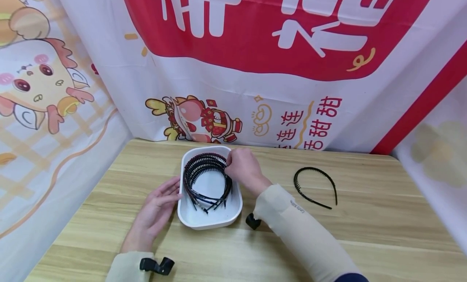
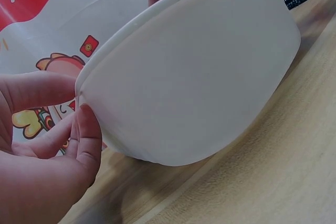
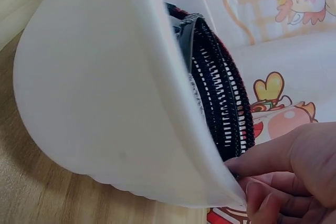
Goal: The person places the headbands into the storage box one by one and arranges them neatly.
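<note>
A white plastic tub [image 1: 197,220] stands on the table, holding a bunch of black toothed headbands [image 1: 187,180], some with dark red edges. My left hand [image 1: 159,209] is at the tub's left side, its fingertips touching the rim and outer wall, as the left wrist view also shows. Over the tub's far right edge, my right hand [image 1: 243,168] has its fingers curled and pinches a black headband among the others. In the right wrist view those fingers [image 3: 268,156] partly cover the held spot. One separate black headband [image 1: 296,184] lies on the table, right of the tub.
The wooden table [image 1: 383,217] meets a printed cloth backdrop [image 1: 233,87] at its far edge. Cloth with cartoon figures [image 1: 43,83] hangs on the left. Black camera mounts sit on both wrists, the right one [image 1: 252,221] close to the tub.
</note>
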Tool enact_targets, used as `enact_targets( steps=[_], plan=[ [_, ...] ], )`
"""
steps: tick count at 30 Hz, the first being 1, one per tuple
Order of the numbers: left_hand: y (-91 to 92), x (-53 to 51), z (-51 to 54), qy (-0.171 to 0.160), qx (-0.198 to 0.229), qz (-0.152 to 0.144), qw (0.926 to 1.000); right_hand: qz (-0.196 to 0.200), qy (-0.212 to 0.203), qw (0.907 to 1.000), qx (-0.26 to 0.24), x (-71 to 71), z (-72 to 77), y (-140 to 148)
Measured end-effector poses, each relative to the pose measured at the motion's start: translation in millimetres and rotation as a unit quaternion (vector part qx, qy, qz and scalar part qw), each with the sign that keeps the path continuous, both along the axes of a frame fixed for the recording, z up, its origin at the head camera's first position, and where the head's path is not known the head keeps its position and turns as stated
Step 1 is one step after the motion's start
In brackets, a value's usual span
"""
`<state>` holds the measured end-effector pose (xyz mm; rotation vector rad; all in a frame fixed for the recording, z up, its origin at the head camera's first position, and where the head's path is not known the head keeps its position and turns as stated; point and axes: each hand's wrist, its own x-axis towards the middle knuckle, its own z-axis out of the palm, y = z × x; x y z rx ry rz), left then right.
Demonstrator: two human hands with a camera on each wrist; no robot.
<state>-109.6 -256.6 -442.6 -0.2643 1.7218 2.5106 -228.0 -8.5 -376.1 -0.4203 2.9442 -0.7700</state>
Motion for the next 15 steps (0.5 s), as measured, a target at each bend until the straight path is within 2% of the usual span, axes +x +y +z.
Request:
enact_targets(
  steps=[6,15],
  plan=[
    [0.0,-0.2,0.6,-0.002,0.0,0.0,1.0,0.015,0.018,0.9995,0.023,0.8,-1.7,-2.5],
    [-0.2,-0.6,0.2,-0.003,-0.004,0.0,1.0,0.026,0.051,0.9978,-0.032,-0.3,-10.1,3.7]
  ],
)
